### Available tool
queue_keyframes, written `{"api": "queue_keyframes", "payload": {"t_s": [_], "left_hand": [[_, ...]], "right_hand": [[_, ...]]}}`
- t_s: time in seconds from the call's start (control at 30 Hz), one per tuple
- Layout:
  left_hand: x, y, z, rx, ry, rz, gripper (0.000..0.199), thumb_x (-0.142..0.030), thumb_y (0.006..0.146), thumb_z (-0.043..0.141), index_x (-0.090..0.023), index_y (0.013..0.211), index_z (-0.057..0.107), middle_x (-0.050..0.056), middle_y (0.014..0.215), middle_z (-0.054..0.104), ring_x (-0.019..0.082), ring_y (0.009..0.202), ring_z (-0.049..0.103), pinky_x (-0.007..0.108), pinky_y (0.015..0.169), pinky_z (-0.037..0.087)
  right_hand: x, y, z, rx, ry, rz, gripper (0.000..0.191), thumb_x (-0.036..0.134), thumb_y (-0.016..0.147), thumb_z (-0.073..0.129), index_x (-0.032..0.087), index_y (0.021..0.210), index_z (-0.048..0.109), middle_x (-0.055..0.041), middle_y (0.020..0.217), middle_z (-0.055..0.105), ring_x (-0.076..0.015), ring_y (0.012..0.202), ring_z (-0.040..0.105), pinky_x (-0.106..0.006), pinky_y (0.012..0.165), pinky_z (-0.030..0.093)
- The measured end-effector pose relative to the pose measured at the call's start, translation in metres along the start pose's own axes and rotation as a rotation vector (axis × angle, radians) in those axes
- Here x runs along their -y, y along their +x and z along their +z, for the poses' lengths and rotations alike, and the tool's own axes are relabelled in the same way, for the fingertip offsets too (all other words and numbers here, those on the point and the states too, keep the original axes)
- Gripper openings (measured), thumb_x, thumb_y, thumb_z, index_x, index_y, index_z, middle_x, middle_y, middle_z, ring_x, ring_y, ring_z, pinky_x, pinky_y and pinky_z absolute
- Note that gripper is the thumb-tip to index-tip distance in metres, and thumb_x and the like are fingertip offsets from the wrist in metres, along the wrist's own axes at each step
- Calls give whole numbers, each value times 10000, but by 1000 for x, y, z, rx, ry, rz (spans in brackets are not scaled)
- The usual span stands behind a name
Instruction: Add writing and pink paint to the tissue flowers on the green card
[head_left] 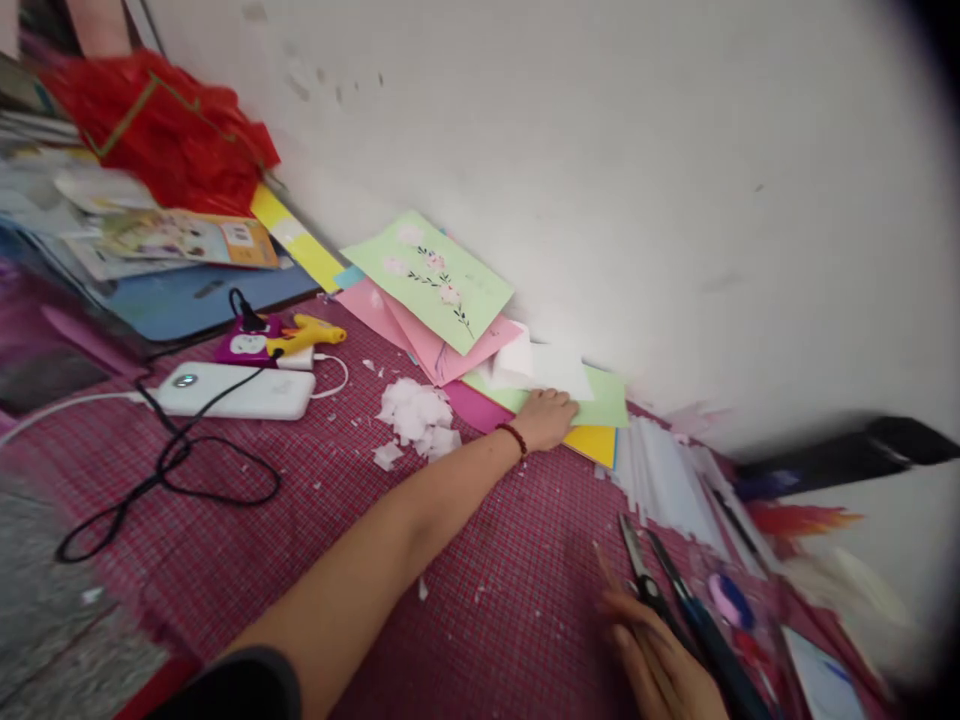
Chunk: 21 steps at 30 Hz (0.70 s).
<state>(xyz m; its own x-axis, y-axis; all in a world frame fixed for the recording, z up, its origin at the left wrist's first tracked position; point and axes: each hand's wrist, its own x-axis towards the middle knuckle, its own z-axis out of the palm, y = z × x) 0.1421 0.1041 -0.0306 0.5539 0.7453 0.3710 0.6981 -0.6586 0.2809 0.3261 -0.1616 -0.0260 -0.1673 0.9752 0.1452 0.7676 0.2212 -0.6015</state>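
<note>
My left hand [549,418] reaches across the table and rests on the papers by the wall, with its fingers out over a white sheet [559,370]. Under that sheet are a light green sheet [606,393] and a yellow one [592,441]. At the lower right, my right hand [664,655] is closed, blurred, around what looks like a thin brown stick [604,568]; its exact kind is unclear. Beside this hand lie scissors [642,575] with black handles and a second long tool with a dark blue handle [716,645].
A heap of white paper scraps [416,415] lies left of my left hand. Behind it leans a green card with painted flowers [431,275] on pink sheets. A white power bank [236,391], black cable [176,460] and yellow glue gun [309,334] sit leftward. White strips [667,475] lie right.
</note>
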Motion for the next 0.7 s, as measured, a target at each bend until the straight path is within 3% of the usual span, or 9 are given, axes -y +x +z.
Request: {"api": "queue_keyframes", "payload": {"t_s": [0.13,0.23,0.3,0.4,0.5,0.6,0.7], "left_hand": [[0,-2,-3,-16,-47,-1,421,-503,974,387,-178,1145,595,111,1190,608,245,1152,508,381,978,355],[2,-1,-4,-23,-66,-7,454,-528,978,354,-182,1099,622,99,1159,628,236,1129,528,369,965,364],[2,0,-4,-37,-88,-25,463,-519,986,336,-179,1099,630,97,1144,640,234,1124,536,370,963,368],[5,2,-5,-75,-142,-68,446,-462,1010,302,-180,1145,620,88,1147,651,220,1117,547,361,958,377],[7,4,-8,-125,-207,-118,427,-409,1022,282,-178,1163,612,86,1144,660,217,1097,561,356,943,395],[7,2,-12,-176,-269,-156,397,-362,1018,302,-159,1159,612,112,1123,665,239,1094,564,373,960,393],[6,1,-12,-215,-323,-161,369,-339,1011,322,-158,1166,605,123,1136,659,257,1113,554,393,985,380]], "right_hand": [[8,-3,-21,-24,-79,62,328,413,931,494,181,1082,671,-100,1020,731,-212,895,725,-271,788,601],[13,3,-33,2,12,142,346,441,943,487,187,1111,652,-99,953,728,-199,805,721,-278,738,601],[19,17,-37,-60,144,210,347,469,947,485,201,1115,629,-87,921,721,-194,757,707,-299,712,598],[32,56,-34,-303,393,291,343,511,912,539,219,1080,603,-84,964,708,-196,732,690,-336,674,592],[43,107,-17,-572,613,287,330,473,837,648,208,1026,597,-70,993,698,-185,773,685,-316,676,571],[44,157,5,-707,876,306,355,415,739,731,209,977,567,-49,979,690,-178,827,675,-294,710,542],[36,196,23,-763,917,296,370,448,765,680,218,1022,547,-76,1137,655,-181,928,659,-305,755,530]]}}
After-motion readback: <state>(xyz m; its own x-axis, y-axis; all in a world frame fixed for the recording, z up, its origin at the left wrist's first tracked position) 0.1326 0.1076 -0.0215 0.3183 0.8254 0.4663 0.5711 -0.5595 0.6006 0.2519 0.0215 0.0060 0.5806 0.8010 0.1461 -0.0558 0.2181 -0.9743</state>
